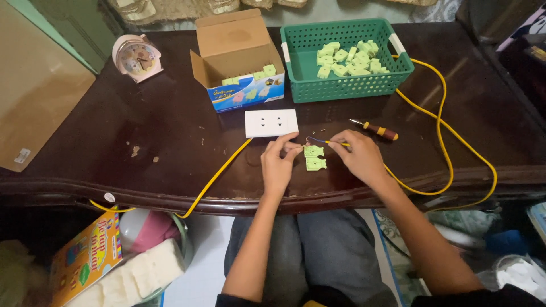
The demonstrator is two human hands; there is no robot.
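Holding a yellow cable (335, 143) end between both hands, the person works at the near edge of a dark wooden table (170, 131). The left hand (277, 162) has thumb and forefinger pinched together on the bared wire strands at about the cable's tip, just left of two pale green plug halves (314, 158) that lie open on the table, one nearer than the other. The right hand (358, 156) is closed in a pinch on the yellow sheath a little to the right of the tip.

As I judge it, the step in hand is dressing or twisting the stripped wire ends before they go into the green plug; the next move calls for a fine, steady grip and lining the strands up with the terminals inside the plug halves, which are too small to make out.

At the hands, the cable end has its long axis running left to right, tip pointing left toward the left hand. Beyond the right hand the cable loops right and far toward a green basket (347, 85) of more green plug pieces.

A white socket plate (271, 123) lies just beyond the hands, a small screwdriver (376, 131) to its right, handle to the right and tip pointing left. An open cardboard box (239, 62) and a pink clock (136, 57) sit farther off.
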